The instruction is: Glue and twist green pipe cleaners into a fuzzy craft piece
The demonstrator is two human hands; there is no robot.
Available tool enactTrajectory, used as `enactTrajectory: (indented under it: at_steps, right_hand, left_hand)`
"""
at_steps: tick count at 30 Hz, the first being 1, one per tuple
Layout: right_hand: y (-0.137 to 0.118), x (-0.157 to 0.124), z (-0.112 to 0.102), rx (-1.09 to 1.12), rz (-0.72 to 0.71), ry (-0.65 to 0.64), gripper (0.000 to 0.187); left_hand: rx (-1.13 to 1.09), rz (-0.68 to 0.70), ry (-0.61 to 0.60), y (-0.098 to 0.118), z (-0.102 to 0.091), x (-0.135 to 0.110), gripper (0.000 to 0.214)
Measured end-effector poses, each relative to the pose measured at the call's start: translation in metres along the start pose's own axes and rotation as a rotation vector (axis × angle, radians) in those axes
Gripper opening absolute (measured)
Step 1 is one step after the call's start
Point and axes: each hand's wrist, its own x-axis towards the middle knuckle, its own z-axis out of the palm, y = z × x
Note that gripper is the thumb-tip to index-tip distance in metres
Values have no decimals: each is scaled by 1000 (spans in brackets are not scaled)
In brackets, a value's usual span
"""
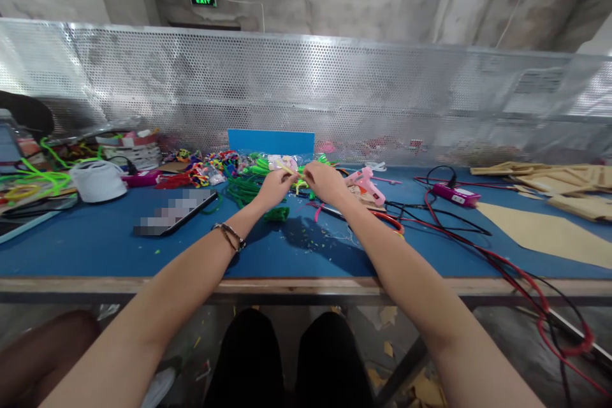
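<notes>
My left hand [276, 189] is closed in a pinch on a thin pale yellow pipe cleaner [288, 170] above the middle of the table. Close beside it, the fingers of my right hand [325, 182] are pressed together; what lies between them is too small to make out. A yellow-green fuzzy bit [301, 185] shows just under the fingertips. Behind and left of the hands lie dark green pipe cleaners [241, 190]. A folded dark green bundle [276, 213] rests below my left hand. The pink glue gun [366, 185] lies right of my right hand.
A phone [174, 211] and a white roll [98, 180] lie to the left. Orange-handled scissors [389, 223] sit under my right forearm. Cables [440, 223] trail over the right edge beside a purple power box [456, 194] and tan cardboard [545, 233]. A perforated metal screen [363, 95] stands behind.
</notes>
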Motion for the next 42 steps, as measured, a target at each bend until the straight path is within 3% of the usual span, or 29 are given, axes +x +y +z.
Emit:
enactTrajectory:
  at_steps: [6,9,13,16,19,22,25,29,36,42]
  right_hand:
    - [-6,-5,1,-78,-43,-30,17]
    - [-7,-4,3,-46,-58,-19,14]
    - [-6,-3,5,14,-67,28,10]
    - [-6,-2,8,269,1,130,6]
    - [-9,-1,16,787,198,172,4]
    - [-13,1,24,1156,335,134,7]
    - [-15,2,28,1220,349,143,11]
    - [-9,3,27,1121,311,139,13]
    - [2,2,17,775,164,137,11]
    - [-4,-3,5,-18,-85,-112,17]
  left_hand:
    - [313,309,-13,-2,-3,-3,21]
    - [349,318,-22,-3,-3,-3,23]
    - [207,232,12,-1,-4,-4,19]
    - [-76,45,25,1,-3,-3,15]
    - [-398,-134,-19,2,-1,-2,13]
    - [-516,-177,-23,3,2,-2,20]
    - [-561,-183,-14,3,4,-2,22]
    - [-530,-167,12,6,2,-2,18]
    - [-75,-20,-46,9,-7,-5,24]
    - [56,87,-156,5,-9,-6,22]
